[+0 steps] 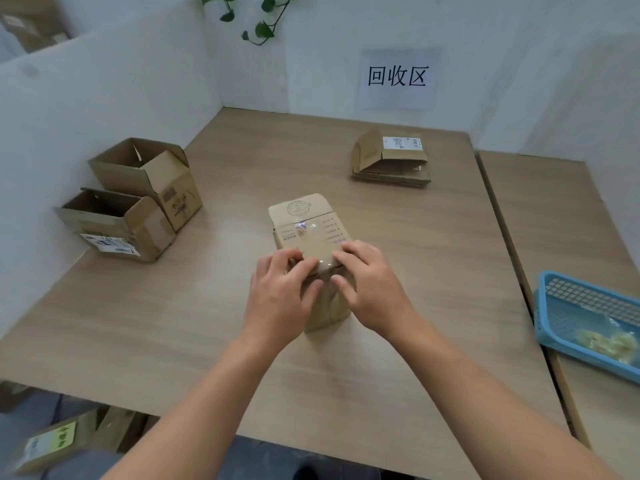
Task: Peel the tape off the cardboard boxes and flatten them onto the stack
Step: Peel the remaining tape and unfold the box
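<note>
Head view: a taped box [308,233] stands near the middle of the wooden table [214,341], straight ahead of the person, with both hands at its near end
Taped box: small brown carton, closed, long side running away from the camera; a round printed stamp marks the far top flap, with lines of small print beside the seam
Tape [317,245]: a clear glossy strip lies along the top seam and folds down over the near face, catching the light
Left hand [282,292]: fingers are curled over the near top edge onto the tape and the thumb lies on the near face, gripping the box
Right hand [372,282]: fingers are curled on the same edge just beside the left fingers, with the thumb on the near face; whether either hand has a tape end pinched cannot be told
Stack of flattened boxes [391,173]: far right part of the table, well apart from the taped box; the top piece sits half folded with one side raised and carries a white shipping label
Tall open box [149,174]: at the left edge, flaps up, bare cardboard showing inside
Low open box [117,223]: touching the tall one on its near side, with a shipping label on its front and a shadowed interior
Blue basket [550,306]: plastic mesh basket on the adjoining table at the right; a pale crumpled wad of tape [609,342] lies in it
Sign [396,77]: white sheet on the back partition reading 回收区
</note>
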